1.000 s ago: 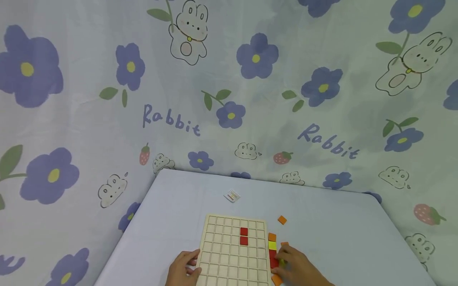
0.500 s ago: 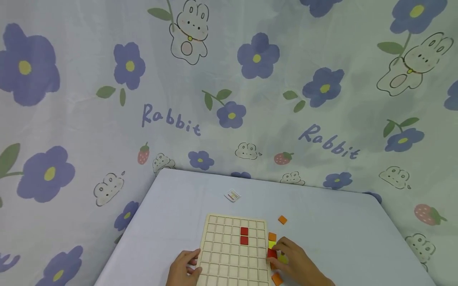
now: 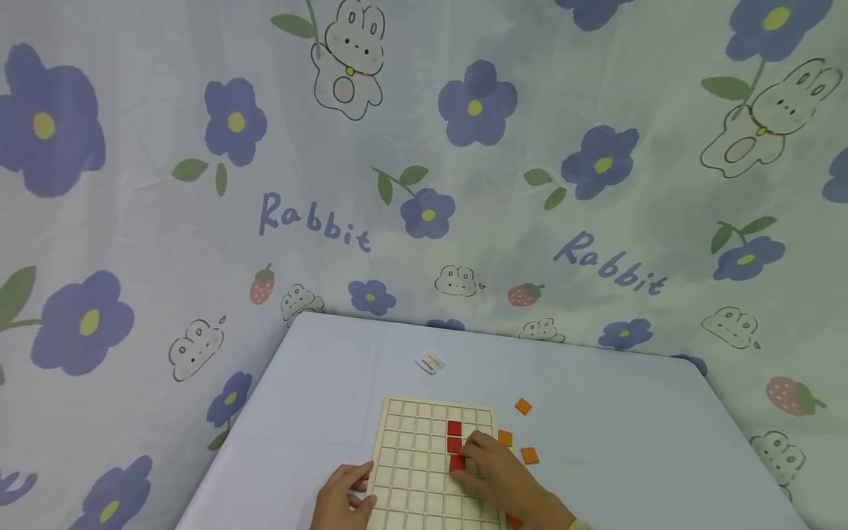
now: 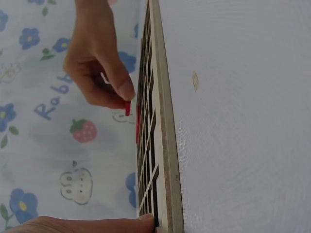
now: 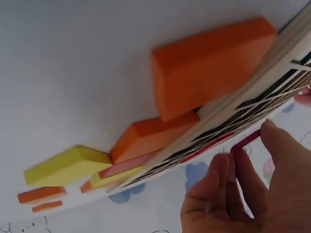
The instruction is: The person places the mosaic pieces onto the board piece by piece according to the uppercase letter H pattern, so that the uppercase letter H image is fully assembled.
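Note:
A pale wooden grid board [image 3: 409,460] lies on the table, with two red square tiles [image 3: 454,428] set in neighbouring cells of one column. Over that column my right hand [image 3: 498,471] pinches another red tile [image 3: 456,463] between thumb and fingers. In the left wrist view this held red tile [image 4: 128,108] is just apart from the board's face. My left hand [image 3: 341,499] holds the board's left edge, its thumb [image 4: 138,224] on the rim in the left wrist view. The right hand covers part of the board's right side.
Beside the board's right edge lie orange tiles [image 3: 529,456], a yellow tile [image 5: 68,165] and others, partly hidden by the right arm. Another orange tile [image 3: 523,406] lies farther back. A small printed card [image 3: 431,361] rests behind the board. A patterned curtain [image 3: 424,147] hangs beyond the table.
My right hand has picked up a red tile from the group beside the board and carried it left over the grid. The left hand has stayed at the board's edge.

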### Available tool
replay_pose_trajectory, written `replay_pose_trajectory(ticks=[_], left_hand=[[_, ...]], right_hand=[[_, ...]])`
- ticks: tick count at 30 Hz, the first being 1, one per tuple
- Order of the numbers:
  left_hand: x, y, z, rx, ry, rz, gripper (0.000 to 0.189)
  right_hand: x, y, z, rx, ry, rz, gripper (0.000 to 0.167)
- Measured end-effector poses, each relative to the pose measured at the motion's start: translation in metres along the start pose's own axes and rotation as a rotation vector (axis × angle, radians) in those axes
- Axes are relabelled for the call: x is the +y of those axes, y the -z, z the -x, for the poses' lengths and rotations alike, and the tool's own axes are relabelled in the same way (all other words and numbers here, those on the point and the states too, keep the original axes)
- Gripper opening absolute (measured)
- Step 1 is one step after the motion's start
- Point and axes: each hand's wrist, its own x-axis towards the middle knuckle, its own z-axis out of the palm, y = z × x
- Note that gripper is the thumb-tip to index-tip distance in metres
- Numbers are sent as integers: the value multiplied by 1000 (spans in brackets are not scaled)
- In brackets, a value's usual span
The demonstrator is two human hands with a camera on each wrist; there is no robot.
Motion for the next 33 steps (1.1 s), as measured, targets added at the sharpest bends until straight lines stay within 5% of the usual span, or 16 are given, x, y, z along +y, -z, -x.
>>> replay_pose_trajectory(ticks=[25,30,33], left_hand=[[3,3,0,-23,24,12,51],[2,2,0,-17,24,14,51],[1,2,0,-9,16,10,50]], right_hand=[[-4,-6,-2,-42,-64,-14,24],[-4,3,-1,-8,-53,-24,18],[2,14,5,-22,-127,-70,15]])
